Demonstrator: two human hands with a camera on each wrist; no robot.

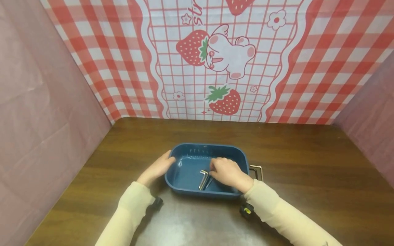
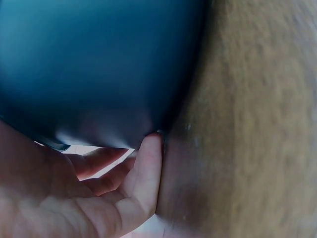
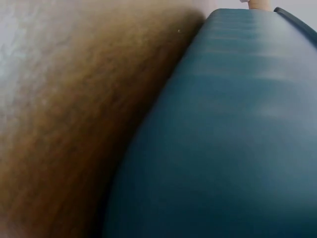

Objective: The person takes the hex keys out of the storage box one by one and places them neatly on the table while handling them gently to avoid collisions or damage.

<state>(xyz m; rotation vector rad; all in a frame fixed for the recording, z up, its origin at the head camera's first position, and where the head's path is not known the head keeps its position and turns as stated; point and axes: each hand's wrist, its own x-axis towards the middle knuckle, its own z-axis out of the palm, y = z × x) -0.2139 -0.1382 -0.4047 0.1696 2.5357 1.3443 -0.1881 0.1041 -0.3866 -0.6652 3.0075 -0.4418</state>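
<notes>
Pale sleeve (image 1: 124,212) up close, left hand (image 1: 157,168) gripping left end of blue bin (image 1: 203,193) on desk (image 1: 301,171). L-shaped keys (image 1: 204,180) inside, right hand (image 1: 230,173) just beside them, can't tell if fingers hold one. Bent metal bars (image 1: 261,172) right of bin.

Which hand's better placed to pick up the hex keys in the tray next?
Right, I'd say: the right hand is inside the tray, right beside the hex keys. The left hand is farther off, gripping the tray's left end.

Bent metal rods (image 1: 203,181) lie inside and just beside a rounded blue tray (image 1: 187,174).
</notes>
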